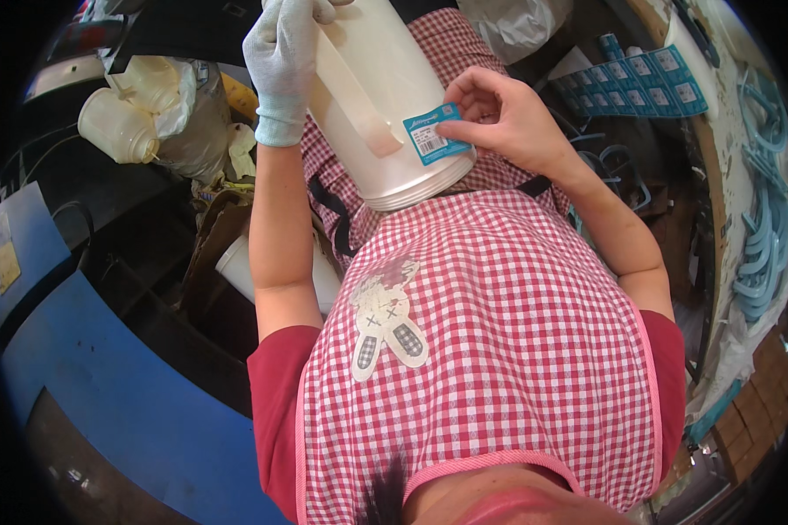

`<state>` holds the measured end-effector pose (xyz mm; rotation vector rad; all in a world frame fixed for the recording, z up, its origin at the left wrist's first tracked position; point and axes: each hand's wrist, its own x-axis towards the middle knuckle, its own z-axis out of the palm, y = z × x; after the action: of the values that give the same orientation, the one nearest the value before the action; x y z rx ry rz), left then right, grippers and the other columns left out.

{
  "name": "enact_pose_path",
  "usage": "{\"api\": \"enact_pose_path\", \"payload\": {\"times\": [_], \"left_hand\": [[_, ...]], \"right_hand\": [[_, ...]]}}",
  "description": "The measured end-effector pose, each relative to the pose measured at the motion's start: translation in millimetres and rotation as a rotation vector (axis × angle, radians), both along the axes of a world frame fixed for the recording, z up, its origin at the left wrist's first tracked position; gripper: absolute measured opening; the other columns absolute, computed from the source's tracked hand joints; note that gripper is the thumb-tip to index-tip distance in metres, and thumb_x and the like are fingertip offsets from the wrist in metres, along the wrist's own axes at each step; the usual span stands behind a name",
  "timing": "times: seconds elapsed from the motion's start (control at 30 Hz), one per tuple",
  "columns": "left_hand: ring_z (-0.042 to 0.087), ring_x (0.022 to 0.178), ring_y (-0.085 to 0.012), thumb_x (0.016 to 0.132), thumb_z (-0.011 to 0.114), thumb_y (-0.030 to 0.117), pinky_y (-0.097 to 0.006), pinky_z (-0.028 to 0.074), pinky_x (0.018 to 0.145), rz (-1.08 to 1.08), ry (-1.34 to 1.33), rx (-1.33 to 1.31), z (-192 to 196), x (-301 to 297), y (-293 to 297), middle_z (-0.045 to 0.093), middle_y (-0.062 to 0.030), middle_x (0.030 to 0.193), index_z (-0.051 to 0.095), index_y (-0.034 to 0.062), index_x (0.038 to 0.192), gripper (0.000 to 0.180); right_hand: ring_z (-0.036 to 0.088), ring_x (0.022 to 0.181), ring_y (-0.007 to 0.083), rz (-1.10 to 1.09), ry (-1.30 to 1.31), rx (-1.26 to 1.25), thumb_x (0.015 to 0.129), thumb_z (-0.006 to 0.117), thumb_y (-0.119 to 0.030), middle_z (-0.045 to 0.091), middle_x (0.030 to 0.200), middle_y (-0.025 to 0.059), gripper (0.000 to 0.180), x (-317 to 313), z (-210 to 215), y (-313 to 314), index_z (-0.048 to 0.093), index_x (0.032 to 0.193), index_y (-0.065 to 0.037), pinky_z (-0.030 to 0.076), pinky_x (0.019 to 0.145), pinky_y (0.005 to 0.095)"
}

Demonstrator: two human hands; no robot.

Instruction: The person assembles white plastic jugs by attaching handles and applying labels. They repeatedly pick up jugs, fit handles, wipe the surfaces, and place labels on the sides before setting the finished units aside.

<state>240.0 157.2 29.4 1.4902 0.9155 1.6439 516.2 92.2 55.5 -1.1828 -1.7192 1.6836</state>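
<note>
A cream-white plastic jug with a long side handle lies tilted across my lap, its ridged, threaded-looking end toward me. My left hand, in a pale knit glove, grips it near its far end, and part of those fingers is cut off by the top edge. On the jug's right side, near the ridged end, sits a blue label with a white printed patch. My bare right hand has its thumb pressed on the label's right part, with the other fingers curled in beside it.
At the right, a sheet of blue labels stands by a bench edge, and several light-blue curved plastic handles are heaped. Translucent plastic containers are at the left, above blue machine panels. A white cylinder lies below my left forearm.
</note>
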Motion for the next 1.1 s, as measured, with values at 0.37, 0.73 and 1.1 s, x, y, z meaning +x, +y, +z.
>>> {"api": "enact_pose_path", "payload": {"times": [0.37, 0.73, 1.1], "left_hand": [[0.064, 0.098, -0.0165, 0.113, 0.046, 0.021, -0.034, 0.05, 0.096, 0.014, 0.125, -0.075, 14, 3, -11, 0.075, -0.0119, 0.105, 0.064, -0.0012, 0.091, 0.036], [0.052, 0.141, -0.0326, 0.106, 0.061, 0.022, -0.045, 0.042, 0.119, 0.369, -0.025, -0.106, 75, -34, 6, 0.05, -0.0203, 0.157, 0.049, -0.0017, 0.15, 0.052], [0.066, 0.073, -0.0088, 0.099, 0.073, 0.037, -0.025, 0.053, 0.07, 0.135, 0.274, -0.606, 95, -54, 89, 0.073, -0.0033, 0.084, 0.078, -0.0043, 0.099, 0.041]], "right_hand": [[0.075, 0.105, 0.0225, 0.154, 0.39, -0.366, 0.106, 0.067, -0.029, 0.074, 0.122, 0.0173, 0.039, -5, -2, 1, 0.064, 0.127, 0.004, 0.059, 0.097, 0.0339], [0.07, 0.089, 0.0108, -0.083, 0.508, -0.285, 0.108, 0.064, -0.037, 0.076, 0.106, 0.007, 0.043, -35, 1, 18, 0.067, 0.128, 0.001, 0.058, 0.081, 0.0275], [0.071, 0.1, 0.0353, -0.375, -0.714, 1.297, 0.097, 0.068, -0.022, 0.073, 0.106, 0.0174, 0.025, 132, 46, 299, 0.073, 0.114, -0.005, 0.057, 0.087, 0.0434]]}}
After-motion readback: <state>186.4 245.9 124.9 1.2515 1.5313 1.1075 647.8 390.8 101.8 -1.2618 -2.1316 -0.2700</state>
